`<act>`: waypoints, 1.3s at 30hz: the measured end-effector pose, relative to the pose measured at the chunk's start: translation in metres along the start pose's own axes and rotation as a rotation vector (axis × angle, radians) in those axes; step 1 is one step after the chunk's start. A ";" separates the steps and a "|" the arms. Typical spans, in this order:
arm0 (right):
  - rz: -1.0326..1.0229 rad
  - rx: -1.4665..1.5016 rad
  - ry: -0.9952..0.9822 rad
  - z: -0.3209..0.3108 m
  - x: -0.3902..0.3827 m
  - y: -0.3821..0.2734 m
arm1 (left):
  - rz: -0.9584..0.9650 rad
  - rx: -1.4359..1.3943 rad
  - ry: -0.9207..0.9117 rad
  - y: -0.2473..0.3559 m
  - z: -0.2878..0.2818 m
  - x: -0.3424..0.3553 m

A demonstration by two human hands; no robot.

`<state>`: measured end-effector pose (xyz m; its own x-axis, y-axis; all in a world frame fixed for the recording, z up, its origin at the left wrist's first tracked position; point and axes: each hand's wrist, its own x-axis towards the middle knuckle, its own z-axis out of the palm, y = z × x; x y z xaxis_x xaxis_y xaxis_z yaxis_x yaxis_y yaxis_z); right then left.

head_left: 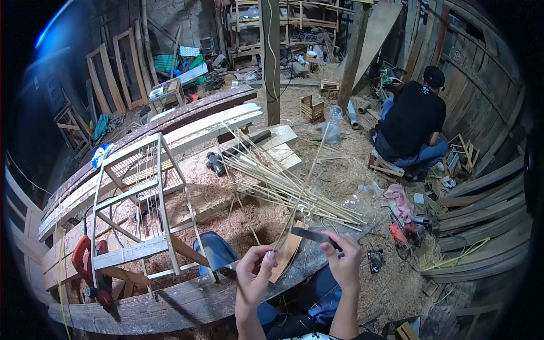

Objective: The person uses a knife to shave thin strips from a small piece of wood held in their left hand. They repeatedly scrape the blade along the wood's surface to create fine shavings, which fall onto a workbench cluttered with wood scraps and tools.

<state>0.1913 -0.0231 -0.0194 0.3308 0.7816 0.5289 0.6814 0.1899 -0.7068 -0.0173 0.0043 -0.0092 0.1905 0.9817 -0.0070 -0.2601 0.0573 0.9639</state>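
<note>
In my right hand (344,260) is a knife (310,233), its dark blade pointing left across my lap. The thumb and fingers of my left hand (255,276) pinch the near end of a thin, pale cane-like strip (313,167), which slants up and away past the blade. Shavings curl round the strip just beyond the blade; whether the edge touches it I cannot tell. Under both hands a tan flat piece (288,255) lies over my lap. Just beyond, a bundle of similar pale strips (294,195) spreads across the bench.
On the left stands a wooden chair-like frame (136,249) strung with strips, beside a red power tool (85,258). A hammer (215,163) lies on planks (249,116). A co-worker in black (413,122) crouches far right. A red grinder (396,232) sits among floor shavings.
</note>
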 end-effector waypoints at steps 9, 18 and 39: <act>-0.021 -0.063 0.024 -0.014 -0.002 0.019 | 0.074 0.060 0.082 0.005 0.007 -0.007; -0.112 -0.008 -0.101 -0.005 -0.002 -0.008 | 0.060 0.139 -0.020 0.002 0.020 -0.007; -0.126 0.005 -0.043 -0.002 -0.006 -0.013 | 0.047 0.373 -0.280 0.003 0.025 -0.005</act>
<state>0.1822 -0.0317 -0.0128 0.2145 0.7757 0.5935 0.7124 0.2915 -0.6384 0.0045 -0.0046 -0.0001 0.4477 0.8920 0.0618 0.0734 -0.1055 0.9917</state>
